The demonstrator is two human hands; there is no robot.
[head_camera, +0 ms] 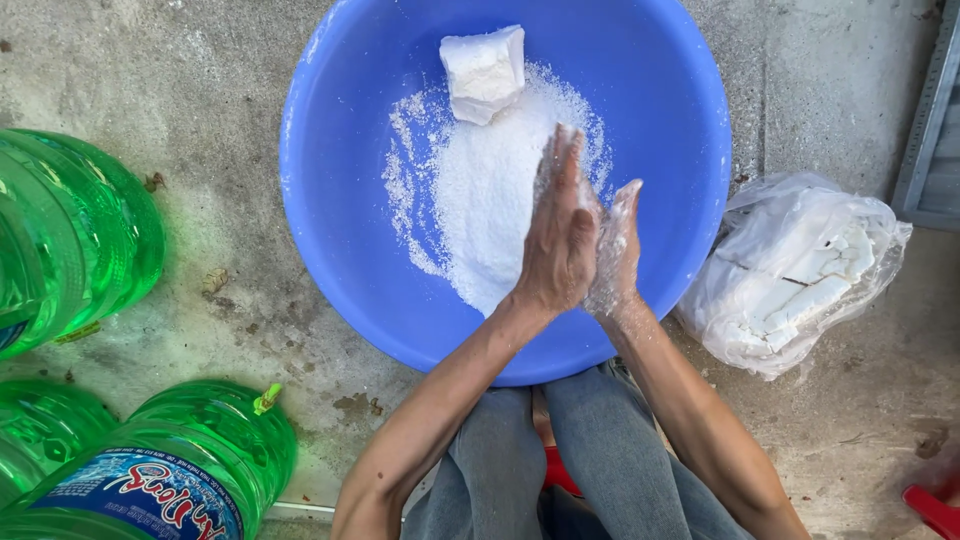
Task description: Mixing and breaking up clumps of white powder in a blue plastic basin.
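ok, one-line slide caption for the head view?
Left hand and right hand, powder-coated, pressed together above a blue basin of white powder and a white block.

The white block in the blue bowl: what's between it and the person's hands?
In the head view, a heap of white powder lies between the white block and the pressed-together left hand and right hand.

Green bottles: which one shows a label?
The lowest green bottle, bottom left beside the person's left arm: it alone shows a blue and white label. The upper bottle and the small one between show none.

The head camera looks steeply down, close above a blue basin (330, 230) on concrete floor (200, 290).
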